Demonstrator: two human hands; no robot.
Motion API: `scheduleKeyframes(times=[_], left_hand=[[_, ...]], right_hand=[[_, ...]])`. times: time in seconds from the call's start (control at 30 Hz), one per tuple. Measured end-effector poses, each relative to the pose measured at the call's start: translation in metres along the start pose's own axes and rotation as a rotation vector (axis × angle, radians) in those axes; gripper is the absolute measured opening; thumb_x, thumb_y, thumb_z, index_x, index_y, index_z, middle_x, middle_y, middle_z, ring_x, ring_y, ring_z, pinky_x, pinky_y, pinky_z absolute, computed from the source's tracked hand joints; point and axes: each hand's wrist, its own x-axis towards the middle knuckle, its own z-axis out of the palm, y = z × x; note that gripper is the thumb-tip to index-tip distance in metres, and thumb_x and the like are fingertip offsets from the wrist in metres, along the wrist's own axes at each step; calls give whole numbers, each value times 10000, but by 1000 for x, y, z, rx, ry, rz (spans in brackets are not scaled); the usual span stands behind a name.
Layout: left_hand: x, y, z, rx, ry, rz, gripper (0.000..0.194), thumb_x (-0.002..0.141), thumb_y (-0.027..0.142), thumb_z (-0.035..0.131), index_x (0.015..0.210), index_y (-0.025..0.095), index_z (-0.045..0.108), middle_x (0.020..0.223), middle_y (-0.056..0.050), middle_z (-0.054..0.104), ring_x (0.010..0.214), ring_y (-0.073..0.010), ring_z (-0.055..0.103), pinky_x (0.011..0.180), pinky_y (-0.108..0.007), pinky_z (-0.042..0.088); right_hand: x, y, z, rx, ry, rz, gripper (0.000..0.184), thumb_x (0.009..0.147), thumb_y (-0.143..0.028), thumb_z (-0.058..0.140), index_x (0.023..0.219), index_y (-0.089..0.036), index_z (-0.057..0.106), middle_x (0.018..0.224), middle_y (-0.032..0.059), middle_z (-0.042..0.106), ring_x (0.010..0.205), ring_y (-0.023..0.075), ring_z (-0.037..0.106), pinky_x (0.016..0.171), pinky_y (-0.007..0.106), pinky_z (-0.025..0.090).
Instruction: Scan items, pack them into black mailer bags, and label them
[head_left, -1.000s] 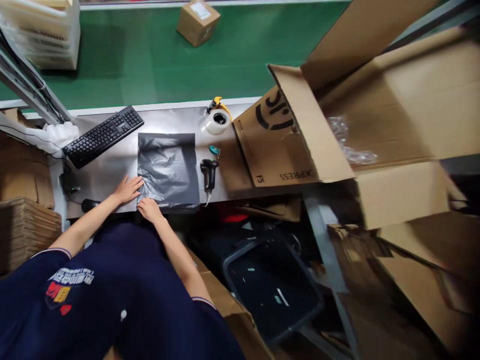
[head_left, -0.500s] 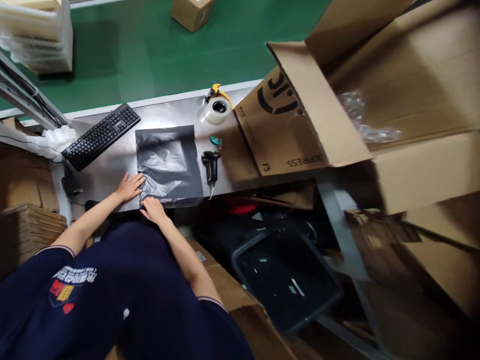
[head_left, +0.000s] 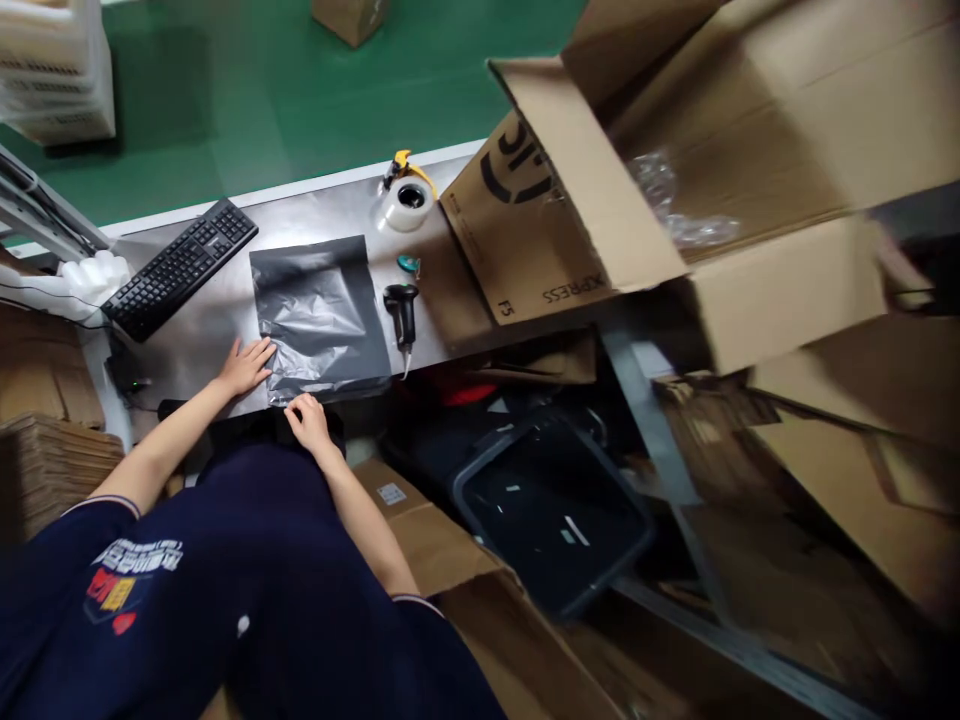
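A flat grey plastic mailer bag (head_left: 319, 315) lies on the steel worktable (head_left: 195, 345). My left hand (head_left: 244, 366) rests flat on the table with its fingers spread, touching the bag's left near edge. At the bag's near edge, by the table's front, my right hand (head_left: 307, 420) has its fingers curled down; whether it pinches the edge I cannot tell. A black handheld barcode scanner (head_left: 401, 308) lies just right of the bag.
A black keyboard (head_left: 180, 267) sits at the left, a tape roll with dispenser (head_left: 405, 200) at the back. A large open cardboard box (head_left: 675, 190) holding clear plastic wrap fills the right. A dark bin (head_left: 555, 515) and flattened cartons lie below; a green conveyor (head_left: 300, 90) runs behind.
The view has swung so everything sits slightly left and lower. My right hand has slid back to the bag's near edge; my left hand stays beside the bag.
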Motion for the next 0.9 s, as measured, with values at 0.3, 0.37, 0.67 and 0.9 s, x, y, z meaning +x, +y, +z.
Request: scheduleKeyframes(times=[0.3,0.37,0.67,0.9], left_hand=[[-3,3,-5,35,-18,-30,645,1037,428,472,1644,218,414,1729,-158,360,1555,-382,401,1289,-681,204],[-4,5,-9,49,-25,-33,648,1033,432,474,1643,220,417,1726,-162,365,1554,-380,404,1286,-676,219],[-3,-3,-6,69,2,-44,643,1030,440,447,1633,219,439,1723,-148,375,1545,-388,416,1286,-670,220],[1,-3,-15,123,14,-45,661,1021,454,403,1624,187,447,1718,-163,380,1530,-393,435,1279,-672,219]], right_hand=[[40,-1,-13,-42,-160,-206,186,987,-267,674,1149,-233,759,1140,76,741,1064,220,648,943,334,496],[61,-15,-7,-52,-204,-252,142,957,-251,711,1077,-218,780,1122,87,746,1075,241,651,937,352,494],[66,-31,-7,7,-208,-136,159,993,-206,597,967,-179,752,1095,104,751,1065,244,667,950,364,495],[42,-26,-40,385,-136,-95,82,857,-207,803,831,-246,735,926,-40,753,938,131,684,861,217,505]])
